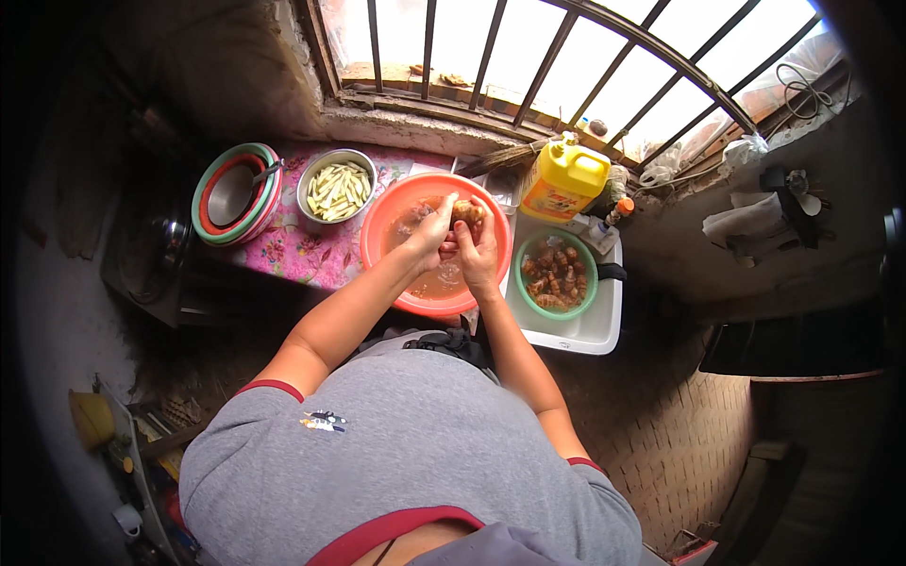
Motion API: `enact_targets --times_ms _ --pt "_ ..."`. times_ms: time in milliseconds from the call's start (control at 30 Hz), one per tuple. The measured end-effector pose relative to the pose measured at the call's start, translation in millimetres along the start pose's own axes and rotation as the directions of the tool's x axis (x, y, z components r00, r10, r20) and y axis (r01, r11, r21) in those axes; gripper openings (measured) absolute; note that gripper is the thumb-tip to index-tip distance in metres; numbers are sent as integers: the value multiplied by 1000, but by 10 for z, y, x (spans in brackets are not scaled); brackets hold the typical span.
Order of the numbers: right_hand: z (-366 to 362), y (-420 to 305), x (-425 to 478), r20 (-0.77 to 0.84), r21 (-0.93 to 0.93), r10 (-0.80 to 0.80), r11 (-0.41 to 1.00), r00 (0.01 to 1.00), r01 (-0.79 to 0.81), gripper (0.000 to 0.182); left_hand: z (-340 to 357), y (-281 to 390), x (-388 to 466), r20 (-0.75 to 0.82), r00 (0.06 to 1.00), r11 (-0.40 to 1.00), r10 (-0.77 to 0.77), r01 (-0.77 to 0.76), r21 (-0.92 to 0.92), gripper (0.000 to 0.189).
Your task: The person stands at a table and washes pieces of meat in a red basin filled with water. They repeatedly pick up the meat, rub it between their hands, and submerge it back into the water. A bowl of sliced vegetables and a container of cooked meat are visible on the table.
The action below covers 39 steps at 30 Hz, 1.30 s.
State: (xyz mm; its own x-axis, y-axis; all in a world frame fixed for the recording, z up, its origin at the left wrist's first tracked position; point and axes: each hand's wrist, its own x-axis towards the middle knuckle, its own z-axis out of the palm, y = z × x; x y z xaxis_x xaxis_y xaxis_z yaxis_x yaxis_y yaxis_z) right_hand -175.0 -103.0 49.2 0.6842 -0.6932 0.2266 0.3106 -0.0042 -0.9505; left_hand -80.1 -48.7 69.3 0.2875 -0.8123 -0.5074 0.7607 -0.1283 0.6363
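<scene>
Over an orange-pink plastic basin (375,263) of murky brown water, both my hands are together around a knobbly brown root tuber (467,211). My right hand (478,251) cups it from the right, fingers curled about it. From the left, my left hand (433,230) presses against it, its thumb pointing up along the tuber; some of its fingers are hidden. To the right, a green plastic basin (522,297) holds several similar brown, ringed tubers (555,272) in water. It stands in a white sink (601,322).
Pale cut vegetable strips (338,191) fill a metal bowl (304,192) on the pink floral tablecloth (311,247). Stacked basins (205,230) stand farther left. Behind the sink are a yellow jug (565,177), an orange-capped bottle (614,212) and a straw brush (502,157). A barred window (488,56) rises beyond.
</scene>
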Motion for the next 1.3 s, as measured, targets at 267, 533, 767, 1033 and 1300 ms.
enact_targets --times_ms 267,533,767,1033,1300 --pt "19 -50 200 -236 -60 48 996 971 -64 24 151 -461 28 -57 964 966 259 -257 40 52" --pt "-192 -183 258 134 -47 426 905 895 -423 37 123 -228 -102 -17 994 994 112 -112 0 50" --pt "-110 -307 -7 181 154 233 953 955 -262 37 76 -81 -154 122 980 958 -157 181 -220 53" --pt "-130 -57 134 -101 -169 91 980 991 -108 21 173 -341 -118 20 998 997 62 -61 -50 54" --pt "-310 -209 280 253 103 479 850 840 -516 46 198 -299 -223 24 994 991 103 -104 83 51"
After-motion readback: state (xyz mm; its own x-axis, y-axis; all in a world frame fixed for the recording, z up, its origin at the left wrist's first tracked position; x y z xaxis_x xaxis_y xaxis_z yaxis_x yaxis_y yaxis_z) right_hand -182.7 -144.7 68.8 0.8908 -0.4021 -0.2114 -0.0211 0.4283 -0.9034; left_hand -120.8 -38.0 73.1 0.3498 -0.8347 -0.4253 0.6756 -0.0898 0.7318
